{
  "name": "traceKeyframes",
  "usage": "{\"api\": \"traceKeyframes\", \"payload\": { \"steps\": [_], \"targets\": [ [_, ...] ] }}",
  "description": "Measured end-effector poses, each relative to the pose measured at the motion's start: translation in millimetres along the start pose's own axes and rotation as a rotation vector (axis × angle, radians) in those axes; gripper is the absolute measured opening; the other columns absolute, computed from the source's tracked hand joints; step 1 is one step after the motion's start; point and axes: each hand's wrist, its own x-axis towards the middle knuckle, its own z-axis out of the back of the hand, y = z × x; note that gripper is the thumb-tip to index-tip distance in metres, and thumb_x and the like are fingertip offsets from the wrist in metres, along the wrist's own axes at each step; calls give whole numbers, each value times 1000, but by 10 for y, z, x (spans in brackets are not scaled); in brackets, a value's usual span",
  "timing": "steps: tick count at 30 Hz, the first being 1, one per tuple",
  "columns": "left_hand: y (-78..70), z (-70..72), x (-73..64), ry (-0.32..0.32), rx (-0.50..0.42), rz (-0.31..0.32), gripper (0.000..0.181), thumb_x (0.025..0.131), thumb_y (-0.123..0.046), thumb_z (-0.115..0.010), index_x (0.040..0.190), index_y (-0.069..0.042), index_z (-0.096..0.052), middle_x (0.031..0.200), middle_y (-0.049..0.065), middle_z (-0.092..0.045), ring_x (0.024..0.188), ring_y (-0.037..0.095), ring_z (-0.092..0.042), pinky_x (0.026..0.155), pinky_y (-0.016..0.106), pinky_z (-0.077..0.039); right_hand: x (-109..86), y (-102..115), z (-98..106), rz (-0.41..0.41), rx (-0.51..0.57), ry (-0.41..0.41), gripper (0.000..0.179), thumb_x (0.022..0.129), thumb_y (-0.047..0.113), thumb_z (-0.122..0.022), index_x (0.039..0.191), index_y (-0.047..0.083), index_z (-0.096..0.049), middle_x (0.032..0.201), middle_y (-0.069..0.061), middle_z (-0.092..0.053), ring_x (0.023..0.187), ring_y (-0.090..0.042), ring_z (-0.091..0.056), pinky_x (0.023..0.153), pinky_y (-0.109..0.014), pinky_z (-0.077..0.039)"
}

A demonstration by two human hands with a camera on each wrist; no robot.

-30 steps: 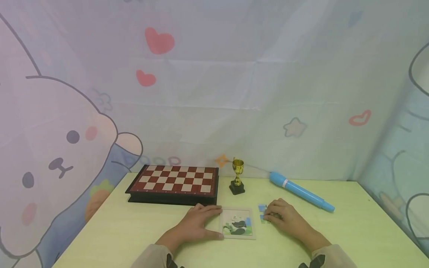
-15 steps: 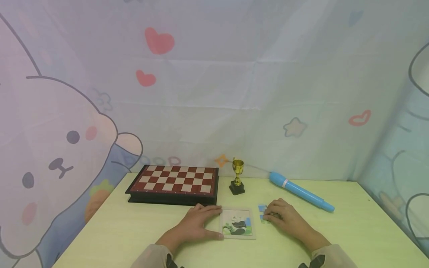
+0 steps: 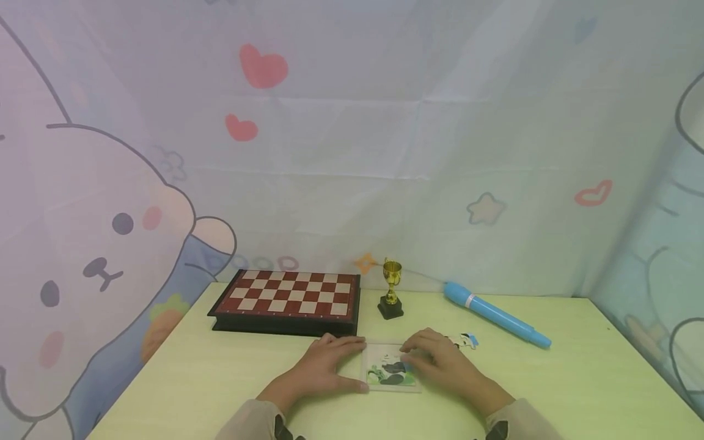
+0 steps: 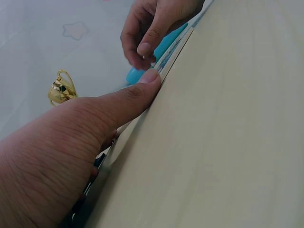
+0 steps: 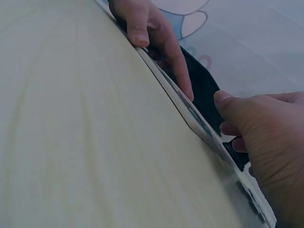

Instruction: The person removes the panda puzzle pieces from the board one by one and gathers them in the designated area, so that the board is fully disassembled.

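Note:
My left hand (image 3: 328, 368) lies at the left side of a pale square puzzle frame (image 3: 419, 382). Its index finger reaches the frame's far left corner and its thumb (image 4: 149, 77) the near left corner, both quite straight. Inside the frame is a panda picture (image 3: 392, 370) in white, black and green. My right hand (image 3: 442, 365) is bent over the frame's right side, fingertips brought together. A small puzzle piece, mostly hidden by the fingers, appears pinched there; a pale sliver shows between thumb and fingers in the left wrist view. Past the right knuckles lie loose puzzle pieces (image 3: 466, 341).
A red and white chessboard box (image 3: 291, 300) stands behind the left hand. Behind the frame is a small gold trophy cup (image 3: 392, 287) on a black base. A blue, pen-shaped tube (image 3: 497, 315) lies at the back right. A printed cloth (image 3: 352, 201) hangs behind the table.
My right hand has moved left from the loose pieces to the frame's right side, uncovering pieces behind it. The left hand keeps its place at the frame. The view has shifted slightly.

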Motion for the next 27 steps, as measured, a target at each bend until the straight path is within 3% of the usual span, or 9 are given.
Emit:
{"api": "traceKeyframes", "payload": {
  "steps": [3, 6, 14, 27],
  "targets": [
    [4, 7, -5, -7, 3, -8, 87, 78, -79, -64, 149, -30, -51, 152, -18, -44, 100, 8, -40, 90, 37, -39, 91, 81, -86, -31, -22, 57, 18, 97, 34, -69, 112, 25, -71, 113, 18, -63, 107, -5, -57, 90, -36, -52],
    [6, 10, -15, -15, -5, -16, 86, 78, -77, -66, 148, -29, -52, 152, -16, -45, 100, 8, -40, 89, 37, -39, 165, 111, -160, -13, -51, 90, 24, 96, 39, -69, 114, 23, -70, 117, 15, -62, 110, -7, -56, 93, -36, -52],
    [9, 18, -6, -7, -3, 1, 87, 77, -78, -65, 148, -30, -51, 152, -17, -44, 99, 8, -40, 88, 35, -38, 210, 79, -228, 30, -105, 78, 26, 94, 39, -72, 108, 18, -68, 116, 7, -60, 106, -9, -50, 88, -33, -51],
    [17, -6, 18, -6, -30, 0, 86, 77, -77, -66, 147, -30, -53, 151, -18, -45, 98, 8, -39, 89, 35, -37, 208, 104, -188, -56, -57, 114, 28, 92, 44, -72, 107, 21, -66, 115, 10, -59, 104, -8, -49, 89, -33, -49]
  ]
}}
